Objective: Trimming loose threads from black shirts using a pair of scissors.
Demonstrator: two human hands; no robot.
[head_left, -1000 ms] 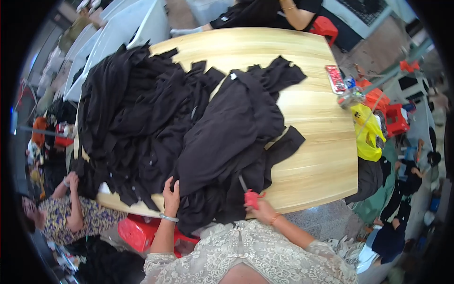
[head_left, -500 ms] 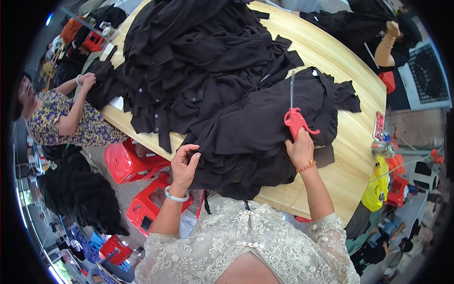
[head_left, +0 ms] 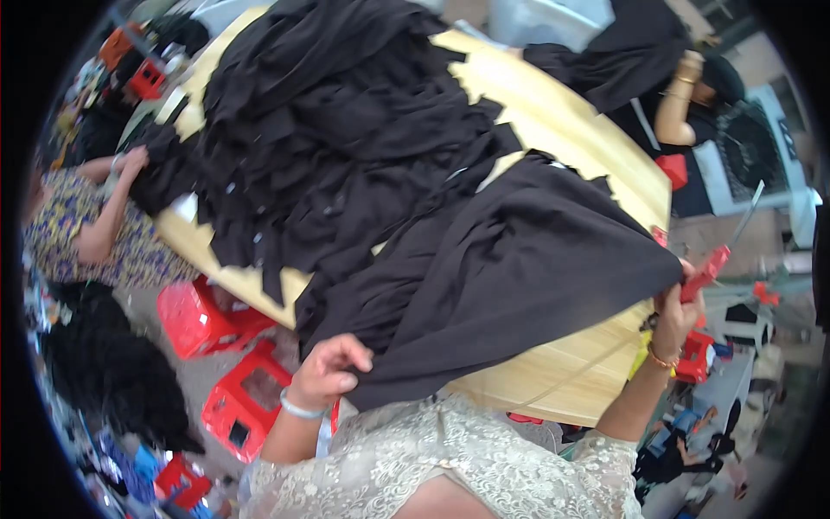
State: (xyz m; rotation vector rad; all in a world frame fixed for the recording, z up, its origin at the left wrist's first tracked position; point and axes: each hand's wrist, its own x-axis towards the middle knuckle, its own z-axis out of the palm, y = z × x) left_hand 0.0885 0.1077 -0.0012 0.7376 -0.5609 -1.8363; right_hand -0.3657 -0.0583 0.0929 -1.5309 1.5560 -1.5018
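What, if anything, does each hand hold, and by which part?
The right hand holds the red nozzle gun by its handle and the black garment by its edge; whether the left hand grips anything cannot be told.

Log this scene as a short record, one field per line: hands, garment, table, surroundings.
Left hand: left hand at the near edge of the black garment; whether its fingers grip is unclear
Right hand: right hand holds a red nozzle gun and a corner of the garment
Garment state: spread between the hands, its corner raised at the right
Table: wood-grain table bearing a heap of black garments
Floor, left: red stools
Nearby: co-worker in patterned clothing, handling black cloth
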